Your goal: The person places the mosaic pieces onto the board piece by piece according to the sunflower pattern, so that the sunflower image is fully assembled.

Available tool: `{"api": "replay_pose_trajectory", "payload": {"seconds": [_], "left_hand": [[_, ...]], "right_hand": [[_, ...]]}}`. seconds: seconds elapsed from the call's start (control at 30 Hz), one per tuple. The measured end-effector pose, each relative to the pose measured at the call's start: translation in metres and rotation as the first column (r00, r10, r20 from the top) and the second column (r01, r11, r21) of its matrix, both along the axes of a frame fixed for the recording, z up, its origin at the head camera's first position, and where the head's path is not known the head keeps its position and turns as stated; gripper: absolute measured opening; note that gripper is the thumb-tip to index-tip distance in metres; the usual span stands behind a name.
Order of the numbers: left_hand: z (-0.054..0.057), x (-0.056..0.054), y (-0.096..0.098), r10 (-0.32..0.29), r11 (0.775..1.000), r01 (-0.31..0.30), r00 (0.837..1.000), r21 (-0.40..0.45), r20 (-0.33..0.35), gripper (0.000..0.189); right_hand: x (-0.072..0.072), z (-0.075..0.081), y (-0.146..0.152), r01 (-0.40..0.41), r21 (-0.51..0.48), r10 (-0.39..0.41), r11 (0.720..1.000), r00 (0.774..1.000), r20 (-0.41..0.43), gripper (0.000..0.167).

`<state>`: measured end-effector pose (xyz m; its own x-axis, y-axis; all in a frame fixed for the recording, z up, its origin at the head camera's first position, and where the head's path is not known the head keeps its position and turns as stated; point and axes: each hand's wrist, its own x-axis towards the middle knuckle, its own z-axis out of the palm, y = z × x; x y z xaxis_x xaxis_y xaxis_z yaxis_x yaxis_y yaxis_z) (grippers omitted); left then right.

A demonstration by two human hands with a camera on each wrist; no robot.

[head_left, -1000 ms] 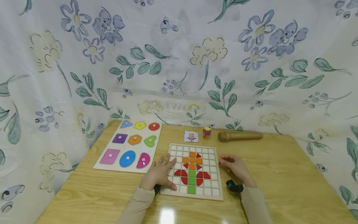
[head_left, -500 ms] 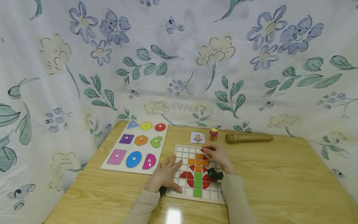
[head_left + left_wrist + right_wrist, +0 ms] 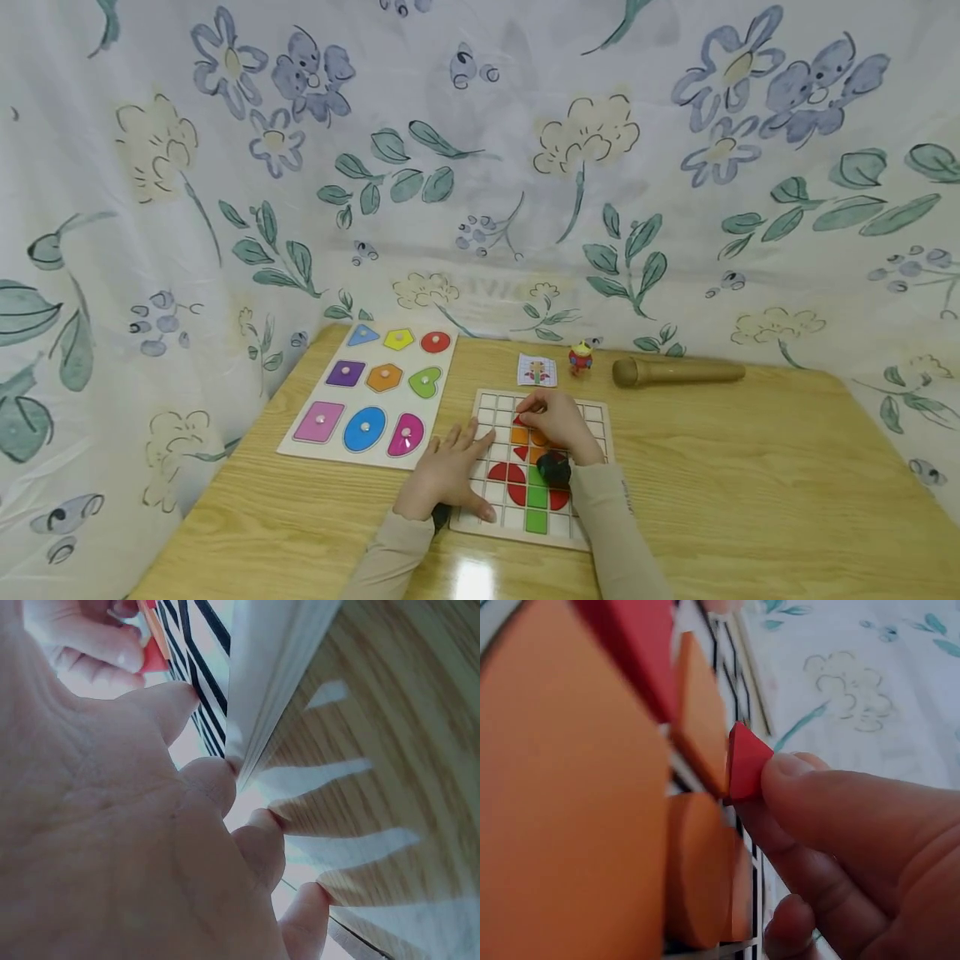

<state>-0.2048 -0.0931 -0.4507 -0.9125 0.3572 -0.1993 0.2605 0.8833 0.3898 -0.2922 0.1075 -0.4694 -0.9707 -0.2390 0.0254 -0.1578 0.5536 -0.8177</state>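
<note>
A white gridded puzzle board (image 3: 593, 412) lies on the wooden table, set with orange and green squares, red triangles and red quarter-round pieces. My right hand (image 3: 558, 422) is over its upper part, pinching a small red triangle (image 3: 748, 765) between thumb and fingers. In the right wrist view this triangle stands right beside an orange piece (image 3: 701, 712). My left hand (image 3: 446, 475) lies with fingers spread across the board's left edge, thumb near the lower left cells. The left wrist view shows its fingertips (image 3: 210, 784) along the board's side and the table.
Left of the board lies a shape puzzle (image 3: 367, 392) with knobbed pieces. A small pattern card (image 3: 537, 371), a red-and-yellow toy figure (image 3: 581, 358) and a brown microphone-shaped object (image 3: 678, 372) line the back. Behind the table (image 3: 750, 475) hangs a floral curtain (image 3: 480, 167).
My right hand has moved from beside the board's right edge, up and left over its upper part, carrying the red triangle. My left hand stays on the board's left edge. The head view has shifted slightly.
</note>
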Motion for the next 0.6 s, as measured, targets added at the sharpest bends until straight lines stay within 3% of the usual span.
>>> {"api": "replay_pose_trajectory", "payload": {"seconds": [0.4, 0.6], "left_hand": [[0.0006, -0.0025, 0.0043, -0.001, 1.0, 0.001, 1.0, -0.007, 0.004, 0.11], [-0.0002, -0.0042, 0.0004, 0.005, 1.0, -0.005, 1.0, -0.008, 0.001, 0.11]], "right_hand": [[0.002, -0.0046, 0.0034, 0.017, 0.117, -0.009, 0.993, 0.998, -0.066, 0.004], [0.0046, 0.0008, 0.0092, 0.041, 0.099, -0.031, 0.994, 0.995, -0.093, 0.022]]}}
